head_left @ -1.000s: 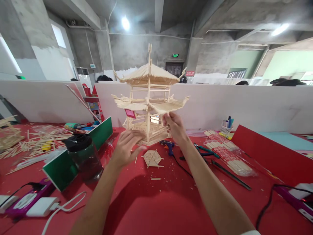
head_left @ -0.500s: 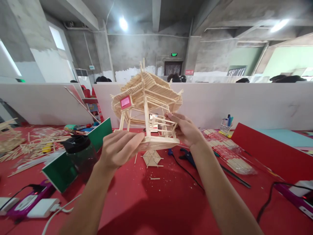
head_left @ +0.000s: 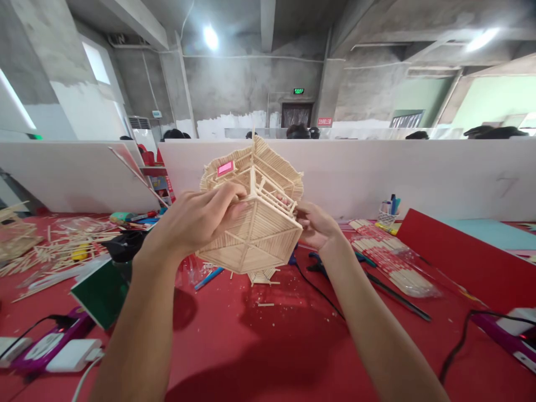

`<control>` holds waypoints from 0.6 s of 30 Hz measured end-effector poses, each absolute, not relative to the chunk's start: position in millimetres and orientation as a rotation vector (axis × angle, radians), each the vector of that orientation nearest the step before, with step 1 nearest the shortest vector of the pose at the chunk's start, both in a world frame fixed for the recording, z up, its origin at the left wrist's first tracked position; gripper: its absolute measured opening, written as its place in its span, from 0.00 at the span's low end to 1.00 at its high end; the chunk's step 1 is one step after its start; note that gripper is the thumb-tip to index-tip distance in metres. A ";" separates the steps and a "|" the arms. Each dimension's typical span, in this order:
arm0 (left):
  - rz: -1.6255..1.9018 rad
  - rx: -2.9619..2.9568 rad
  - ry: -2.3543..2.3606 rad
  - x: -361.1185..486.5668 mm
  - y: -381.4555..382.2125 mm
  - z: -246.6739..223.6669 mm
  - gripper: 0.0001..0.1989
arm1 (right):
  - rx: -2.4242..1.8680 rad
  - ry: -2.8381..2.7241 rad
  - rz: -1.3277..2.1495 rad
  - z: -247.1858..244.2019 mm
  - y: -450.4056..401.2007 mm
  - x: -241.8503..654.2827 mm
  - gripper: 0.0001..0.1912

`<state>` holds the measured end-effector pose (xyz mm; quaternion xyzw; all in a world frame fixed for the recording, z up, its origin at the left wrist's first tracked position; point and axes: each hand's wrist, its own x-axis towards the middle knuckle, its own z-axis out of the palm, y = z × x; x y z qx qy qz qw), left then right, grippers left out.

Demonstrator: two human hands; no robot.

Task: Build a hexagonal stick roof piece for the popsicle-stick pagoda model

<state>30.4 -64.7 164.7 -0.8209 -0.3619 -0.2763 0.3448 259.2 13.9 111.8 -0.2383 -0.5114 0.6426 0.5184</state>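
Observation:
A small pavilion model (head_left: 247,245) built of thin wooden sticks is held up above the red table, tilted so its six-sided underside faces me. My left hand (head_left: 196,220) grips its left edge, thumb and fingers closed on the base. On the other side, my right hand (head_left: 318,226) is closed on the right edge, some fingertips hidden behind it. A pink tag (head_left: 225,168) shows under the ribbed roof (head_left: 280,162). Below the model, a flat web-shaped stick piece (head_left: 263,276) lies on the table, partly covered from view.
Loose sticks (head_left: 46,245) and a dark-lidded bottle (head_left: 123,245) lie at left beside a green board (head_left: 98,293). Bagged stick bundles (head_left: 397,262), a dark long tool (head_left: 397,297) and a red board (head_left: 464,268) are at right. A white partition (head_left: 355,178) stands behind.
The pavilion model has tipped back, its roof turning away and its underside coming into view. Both hands have turned with it and stay on its edges.

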 end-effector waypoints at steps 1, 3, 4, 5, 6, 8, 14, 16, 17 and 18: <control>-0.727 -2.134 -0.964 29.9 -64.3 165.5 0.11 | -0.547 -1.187 1.610 111.4 14.3 259.2 0.07; -0.756 -2.129 -1.001 29.2 -63.7 166.2 0.12 | -0.512 -1.116 1.735 110.9 15.0 259.1 0.06; -0.773 -2.126 -1.017 29.1 -63.4 166.2 0.12 | -0.511 -1.099 1.766 110.7 15.3 259.1 0.06; -0.789 -2.125 -1.033 29.2 -63.1 166.1 0.11 | -0.513 -1.081 1.788 110.5 15.5 259.1 0.05; -0.804 -2.126 -1.048 29.5 -62.9 166.1 0.11 | -0.513 -1.064 1.804 110.2 15.8 259.1 0.05; -0.824 -2.136 -1.069 30.1 -62.6 166.0 0.10 | -0.506 -1.042 1.813 109.6 16.5 259.1 0.06; -0.771 -2.242 -1.145 25.3 -66.7 168.2 0.10 | -0.499 -1.091 1.742 107.8 19.2 261.2 0.06; -0.703 -2.314 -1.199 21.0 -69.4 169.5 0.10 | -0.506 -1.110 1.692 107.7 18.5 263.5 0.05; -0.665 -2.346 -1.224 18.9 -70.7 170.1 0.09 | -0.507 -1.134 1.664 107.8 17.6 264.9 0.05; -0.631 -2.371 -1.242 17.2 -71.7 170.5 0.09 | -0.503 -1.163 1.631 108.2 16.4 266.3 0.05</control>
